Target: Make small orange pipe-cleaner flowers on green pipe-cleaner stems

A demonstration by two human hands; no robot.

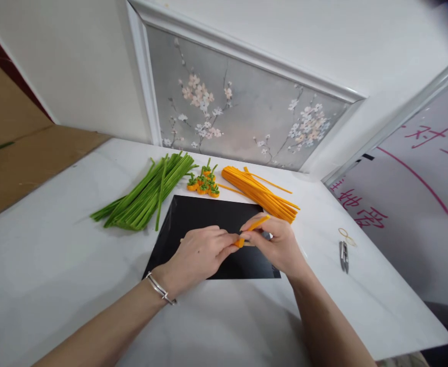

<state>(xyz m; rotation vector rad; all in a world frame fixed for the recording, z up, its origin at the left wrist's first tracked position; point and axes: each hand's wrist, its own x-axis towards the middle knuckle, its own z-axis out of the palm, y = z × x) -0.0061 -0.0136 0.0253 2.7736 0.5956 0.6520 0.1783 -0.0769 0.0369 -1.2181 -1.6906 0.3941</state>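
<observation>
Over a black mat point(212, 211), my left hand point(201, 250) pinches an orange pipe cleaner point(261, 222) where it is coiled. A thin pale stick point(249, 244) shows just right of the coil; most of its length is hidden by my fingers. The fingertips of my right hand point(275, 242) are closed on the same pipe cleaner, whose free end points up and to the right. Behind the mat lie small orange-and-green pipe cleaner pieces point(204, 182). A bundle of orange pipe cleaners point(264, 193) is just beyond my right hand, and green pipe cleaners point(147, 196) lie to the left.
Thread snips point(344, 256) and yellowish rings point(346, 236) lie on the white table point(74, 285) at the right. A framed blossom picture point(242, 97) stands at the back. A whiteboard point(418, 214) with red writing borders the right side, cardboard point(28, 158) the left.
</observation>
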